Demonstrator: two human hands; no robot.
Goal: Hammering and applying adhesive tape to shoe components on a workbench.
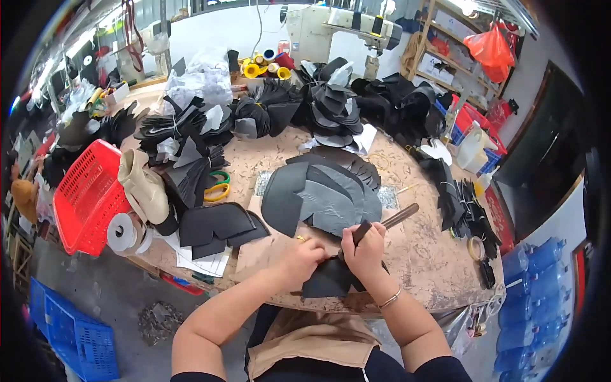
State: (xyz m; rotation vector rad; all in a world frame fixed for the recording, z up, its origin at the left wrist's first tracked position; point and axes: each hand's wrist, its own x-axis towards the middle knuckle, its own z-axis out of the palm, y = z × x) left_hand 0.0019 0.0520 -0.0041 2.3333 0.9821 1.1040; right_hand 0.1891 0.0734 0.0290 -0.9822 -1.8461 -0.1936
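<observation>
Near the table's front edge lies a notched black shoe-upper piece (331,280), partly hidden by my hands. My left hand (303,261) is closed, its fingertips bent together at the piece's upper left edge. My right hand (367,253) is wrapped round a dark, flat-ended tool (362,233). A brown stick-like length (401,216) juts from the same fist to the upper right; whether both are one tool I cannot tell. Just beyond my hands sits a pile of black and grey cut pieces (331,194). More black pieces (219,226) lie to the left.
Bundled black pieces (328,108) line the back, before a sewing machine (344,28). At left stand a red basket (89,191), a beige boot (141,184), a tape roll (122,232) and yellow-handled scissors (217,192). A tape ring (476,248) lies right. Blue crate (76,331) on the floor.
</observation>
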